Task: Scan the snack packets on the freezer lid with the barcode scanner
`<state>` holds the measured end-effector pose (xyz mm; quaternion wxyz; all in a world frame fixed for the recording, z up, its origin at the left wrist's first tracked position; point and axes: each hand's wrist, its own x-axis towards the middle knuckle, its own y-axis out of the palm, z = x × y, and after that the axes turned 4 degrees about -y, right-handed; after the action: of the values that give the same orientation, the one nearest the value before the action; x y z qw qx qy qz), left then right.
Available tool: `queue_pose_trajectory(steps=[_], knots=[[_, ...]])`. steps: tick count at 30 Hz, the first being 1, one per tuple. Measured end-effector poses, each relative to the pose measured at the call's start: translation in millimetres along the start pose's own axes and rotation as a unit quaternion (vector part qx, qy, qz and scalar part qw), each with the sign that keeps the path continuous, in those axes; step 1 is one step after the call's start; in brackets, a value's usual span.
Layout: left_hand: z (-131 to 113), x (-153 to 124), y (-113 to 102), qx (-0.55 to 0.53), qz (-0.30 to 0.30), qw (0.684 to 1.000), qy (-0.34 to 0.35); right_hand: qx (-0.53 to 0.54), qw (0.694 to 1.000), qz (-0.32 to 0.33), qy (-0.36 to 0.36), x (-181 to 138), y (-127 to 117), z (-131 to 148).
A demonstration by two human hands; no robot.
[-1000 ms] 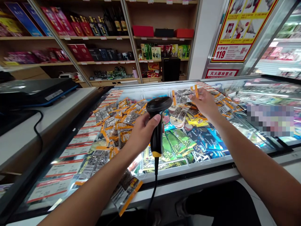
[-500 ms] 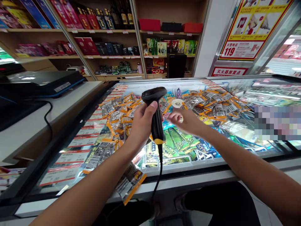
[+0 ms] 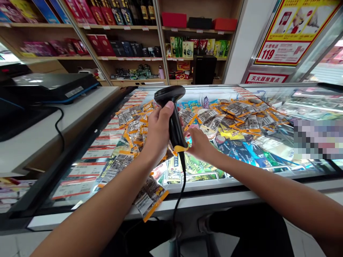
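My left hand [image 3: 158, 132] is wrapped round a black barcode scanner [image 3: 174, 123] with a yellow-edged base, held upright and a little tilted above a glass-topped freezer [image 3: 171, 207]. My thumb lies along the upper handle. My right hand [image 3: 199, 142] is beside the scanner's lower end, its fingers curled in; the fingertips are partly hidden, and what they hold cannot be made out. Clear snack packets with orange edges lie in a left pile [image 3: 134, 126] and a right pile [image 3: 246, 112] on the glass. Another snack packet [image 3: 151, 200] sticks out over the near edge, below my left forearm.
The scanner's cable [image 3: 180, 194] hangs over the freezer's front edge. Beneath the glass are coloured packages [image 3: 235, 153]. A counter with a scale [image 3: 56, 87] stands at left. Stocked shelves [image 3: 123, 57] line the back. A fire-safety poster [image 3: 292, 32] hangs at right.
My right hand has moved left and nearer to me, toward the scanner's base. Packets now lie over the white round lid where none lay before. My left hand still holds the scanner.
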<state>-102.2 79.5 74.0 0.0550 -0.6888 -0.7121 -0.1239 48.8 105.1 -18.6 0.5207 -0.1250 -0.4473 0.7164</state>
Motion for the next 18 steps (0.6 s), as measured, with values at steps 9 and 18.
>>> queue_pose_trajectory(steps=[9,18], knots=[[4.9,1.3,-0.6,0.022,0.019,1.0,-0.007,0.27,0.955,0.008,0.123,1.8,-69.7,-24.7],[8.7,-11.1,7.3,0.035,0.094,0.994,-0.05,0.376,0.92,-0.075,0.085,13.5,-82.2,-44.3]])
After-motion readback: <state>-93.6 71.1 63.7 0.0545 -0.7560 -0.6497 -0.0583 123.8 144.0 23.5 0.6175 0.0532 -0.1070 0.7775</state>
